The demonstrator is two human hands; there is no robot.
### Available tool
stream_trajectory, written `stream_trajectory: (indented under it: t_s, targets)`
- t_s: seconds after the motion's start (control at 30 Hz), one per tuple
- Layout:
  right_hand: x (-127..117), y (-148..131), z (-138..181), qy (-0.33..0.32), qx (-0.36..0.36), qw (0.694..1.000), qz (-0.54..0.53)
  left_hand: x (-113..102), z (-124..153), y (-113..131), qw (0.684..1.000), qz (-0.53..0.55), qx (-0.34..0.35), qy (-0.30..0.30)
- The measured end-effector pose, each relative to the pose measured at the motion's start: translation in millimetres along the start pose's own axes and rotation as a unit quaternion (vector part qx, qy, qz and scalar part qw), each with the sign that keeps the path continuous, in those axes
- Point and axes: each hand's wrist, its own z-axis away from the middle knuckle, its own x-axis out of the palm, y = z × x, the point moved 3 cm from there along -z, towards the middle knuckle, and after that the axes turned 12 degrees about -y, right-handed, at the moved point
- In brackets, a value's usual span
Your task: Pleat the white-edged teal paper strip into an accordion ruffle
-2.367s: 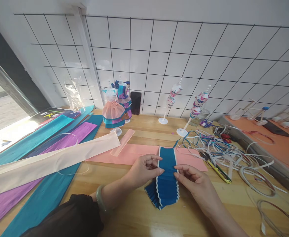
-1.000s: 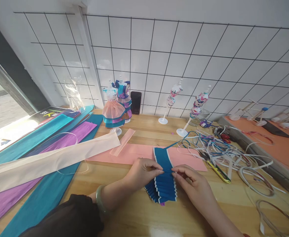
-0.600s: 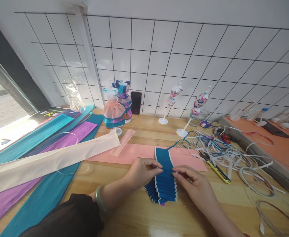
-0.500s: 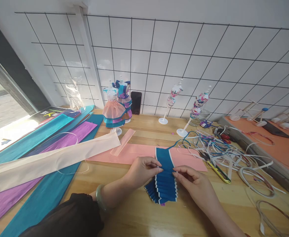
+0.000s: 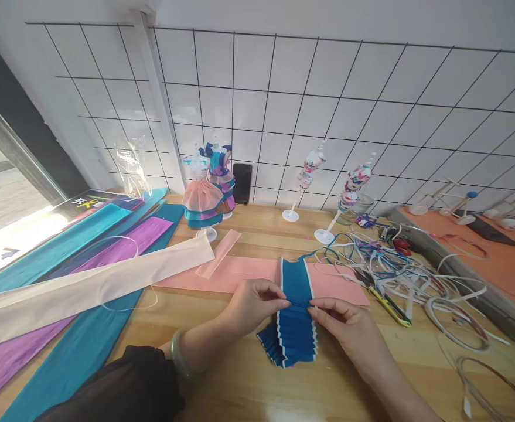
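Note:
A blue fabric strip with white edges lies pleated on the wooden table, its flat far end resting on a pink strip. My left hand pinches the strip's left edge at the newest fold. My right hand pinches the right edge opposite it. Both hands have their fingers closed on the fabric. A stack of finished pleats fans out below my fingertips toward me.
Long cream, purple and teal fabric strips lie at the left. Two dressed mini mannequins and two bare ones stand by the tiled wall, beside a phone. Tangled ribbons and trims with a yellow-green tool lie at the right.
Both hands have added folds to the blue strip, so the pleated stack has grown and the flat part has shortened. The hands stay at the same spot on the table.

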Motion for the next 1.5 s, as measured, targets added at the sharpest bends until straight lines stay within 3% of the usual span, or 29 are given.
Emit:
stream_trajectory:
  t_s: [0.17,0.57,0.83,0.97,1.03,1.2,1.4,1.5]
  targets:
    - [0.5,0.5,0.7,-0.003,0.004,1.000,-0.005,-0.3,-0.9,-1.7,0.998,0.066,-0.012,0.011]
    - [3.7,-0.9,1.0,-0.008,-0.017,1.000,-0.018,2.2,-4.1,-5.8,0.995,0.098,-0.010,0.003]
    - [4.5,-7.1,2.8,-0.023,-0.047,0.999,-0.012,3.8,-0.8,0.2,0.992,0.105,0.005,-0.071]
    - [6.5,-9.9,5.0,-0.024,-0.053,0.998,-0.012,6.6,1.1,-2.5,0.981,0.150,-0.028,-0.121]
    - [7.0,-10.6,6.0,-0.022,-0.054,0.998,-0.016,7.0,0.6,-5.0,0.980,0.158,-0.038,-0.117]
    - [6.2,-8.9,5.7,-0.027,-0.044,0.998,-0.031,5.7,-1.3,-9.4,0.990,0.118,-0.031,-0.075]
    - [10.9,-5.3,4.7,-0.068,-0.033,0.996,-0.052,6.4,2.7,-3.6,0.997,0.037,-0.008,-0.062]
    - [11.1,-7.2,5.3,-0.059,-0.033,0.997,-0.046,7.4,5.0,0.2,0.998,0.012,-0.002,-0.065]
